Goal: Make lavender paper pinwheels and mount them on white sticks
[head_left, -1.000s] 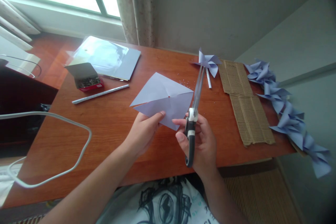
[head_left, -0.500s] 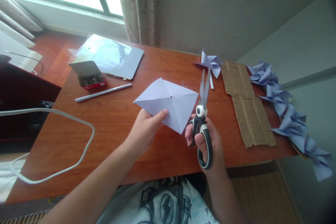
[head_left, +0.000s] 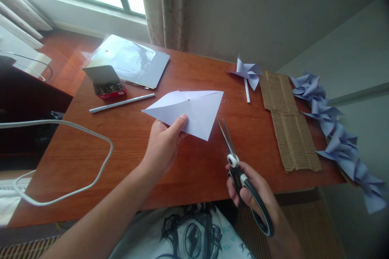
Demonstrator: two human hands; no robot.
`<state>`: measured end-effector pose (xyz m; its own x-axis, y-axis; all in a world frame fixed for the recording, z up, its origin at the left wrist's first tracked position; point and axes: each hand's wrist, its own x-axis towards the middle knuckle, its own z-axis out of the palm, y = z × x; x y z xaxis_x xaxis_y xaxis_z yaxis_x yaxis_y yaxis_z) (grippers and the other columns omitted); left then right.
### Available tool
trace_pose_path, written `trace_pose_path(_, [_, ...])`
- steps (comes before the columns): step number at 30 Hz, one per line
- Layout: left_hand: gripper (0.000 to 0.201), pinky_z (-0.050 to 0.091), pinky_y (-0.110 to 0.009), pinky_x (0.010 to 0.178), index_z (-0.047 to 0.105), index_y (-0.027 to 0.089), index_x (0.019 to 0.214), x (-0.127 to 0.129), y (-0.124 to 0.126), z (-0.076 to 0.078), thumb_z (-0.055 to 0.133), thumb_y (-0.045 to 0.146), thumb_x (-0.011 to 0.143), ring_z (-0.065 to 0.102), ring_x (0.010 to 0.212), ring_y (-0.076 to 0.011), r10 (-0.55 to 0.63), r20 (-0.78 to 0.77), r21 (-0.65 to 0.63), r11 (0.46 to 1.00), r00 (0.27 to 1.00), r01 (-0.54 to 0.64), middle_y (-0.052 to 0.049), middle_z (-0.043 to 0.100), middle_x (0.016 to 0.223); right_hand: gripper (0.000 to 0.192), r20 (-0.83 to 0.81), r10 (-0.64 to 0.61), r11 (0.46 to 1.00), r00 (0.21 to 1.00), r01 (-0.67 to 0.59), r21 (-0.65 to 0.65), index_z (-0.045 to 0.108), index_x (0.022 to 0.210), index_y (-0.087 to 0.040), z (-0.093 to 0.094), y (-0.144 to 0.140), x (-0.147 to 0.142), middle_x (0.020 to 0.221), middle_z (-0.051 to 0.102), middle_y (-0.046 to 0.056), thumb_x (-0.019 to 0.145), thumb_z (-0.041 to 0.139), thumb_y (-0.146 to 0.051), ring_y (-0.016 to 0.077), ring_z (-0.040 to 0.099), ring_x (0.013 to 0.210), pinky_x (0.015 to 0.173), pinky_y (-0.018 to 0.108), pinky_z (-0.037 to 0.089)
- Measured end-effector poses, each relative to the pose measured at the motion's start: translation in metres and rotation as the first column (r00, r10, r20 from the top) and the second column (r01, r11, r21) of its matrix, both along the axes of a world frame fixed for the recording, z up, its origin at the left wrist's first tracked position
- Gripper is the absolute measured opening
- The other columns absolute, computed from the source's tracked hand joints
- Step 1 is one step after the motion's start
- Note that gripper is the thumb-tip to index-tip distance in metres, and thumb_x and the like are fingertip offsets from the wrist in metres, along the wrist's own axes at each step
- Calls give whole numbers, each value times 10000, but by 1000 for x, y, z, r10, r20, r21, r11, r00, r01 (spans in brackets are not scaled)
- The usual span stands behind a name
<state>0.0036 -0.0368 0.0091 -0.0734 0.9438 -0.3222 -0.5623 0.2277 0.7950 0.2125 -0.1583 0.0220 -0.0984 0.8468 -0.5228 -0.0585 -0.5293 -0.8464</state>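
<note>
My left hand [head_left: 166, 141] pinches the near edge of a creased white paper square [head_left: 199, 109], thumb on top and fingers beneath. A small dark hole or dot marks the paper's middle, where the creases meet. Held over the table, the sheet bends up a little at its left side. In my right hand [head_left: 252, 192] are black-and-white scissors [head_left: 233, 161], my fingers through the handles. Their blades are slightly parted and point up and left, just right of the paper's near corner without touching it.
A paper pinwheel [head_left: 248, 73] on a stick lies at the back, beside flattened cardboard [head_left: 284, 121]. Several pinwheels [head_left: 340, 141] line the right edge. At left are a red box [head_left: 111, 91] of small metal pieces, a rolled paper stick [head_left: 121, 103], plastic-wrapped sheets [head_left: 133, 60] and a white cable [head_left: 100, 178].
The scissors have moved down and right, away from the paper, and now tip toward the left. My left hand has shifted the paper slightly left and tilted it flatter.
</note>
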Motion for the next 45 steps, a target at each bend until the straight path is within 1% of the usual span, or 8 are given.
trace_pose_path(5, [344, 565, -251, 694, 697, 139, 1059, 0, 0, -1, 813, 266, 761, 679, 827, -179, 19, -22, 26, 999, 1000, -18, -56, 727, 965, 710, -30, 72, 996, 997, -74, -41, 564, 1236, -190, 0, -4, -7, 754, 585, 10, 753, 749, -677, 115, 454, 581, 547, 258, 343])
trace_pose_path(8, [288, 555, -247, 698, 700, 139, 999, 0, -1, -2, 810, 262, 763, 652, 808, -162, 13, -50, 36, 999, 999, -11, -43, 713, 941, 711, -24, 97, 995, 995, -98, -28, 558, 1220, -180, 0, -3, -14, 762, 593, 12, 754, 750, -682, 121, 468, 609, 578, 265, 359])
trace_pose_path(17, [206, 518, -261, 750, 708, 136, 928, 0, -3, -5, 777, 277, 794, 641, 848, -184, -33, -138, 64, 997, 990, 42, -51, 714, 954, 639, -33, 141, 990, 989, -140, 33, 545, 1253, -175, -5, 4, -19, 797, 574, 9, 830, 708, -625, 116, 467, 629, 585, 248, 399])
trace_pose_path(21, [188, 510, -255, 741, 707, 151, 912, 0, -4, -3, 778, 271, 786, 641, 831, -177, -31, -149, 55, 998, 988, 40, -34, 717, 942, 626, -25, 101, 995, 995, -100, 26, 562, 1234, -183, -3, 7, -24, 788, 584, 10, 816, 727, -619, 122, 475, 631, 595, 257, 392])
trace_pose_path(27, [212, 526, -285, 782, 700, 136, 920, 0, -3, -1, 778, 279, 784, 663, 868, -206, -44, -163, 55, 997, 986, 53, -58, 725, 958, 648, -23, 63, 998, 998, -63, 14, 581, 1220, -181, 1, 10, -30, 769, 581, 2, 792, 738, -641, 120, 471, 620, 587, 256, 367])
trace_pose_path(32, [195, 511, -267, 772, 699, 137, 932, -1, -4, -3, 767, 272, 809, 642, 859, -187, -50, -169, 81, 995, 984, 65, -43, 705, 954, 645, -31, 86, 996, 996, -86, 12, 570, 1238, -188, -1, 11, -28, 788, 587, 6, 800, 741, -629, 124, 479, 627, 594, 260, 380])
trace_pose_path(41, [218, 518, -278, 763, 696, 140, 903, 0, -4, 1, 783, 282, 762, 648, 849, -203, -31, -181, 27, 999, 983, 36, -48, 714, 939, 662, -31, 110, 994, 993, -110, 6, 552, 1266, -190, 1, 13, -28, 805, 589, 11, 807, 735, -631, 132, 485, 648, 619, 269, 389])
trace_pose_path(45, [205, 519, -279, 771, 700, 149, 913, 0, -4, 1, 775, 279, 774, 647, 860, -198, -40, -176, 44, 998, 984, 48, -46, 713, 957, 666, -31, 114, 994, 993, -114, 4, 547, 1274, -192, 1, 13, -28, 815, 590, 11, 808, 737, -628, 131, 490, 657, 626, 268, 390])
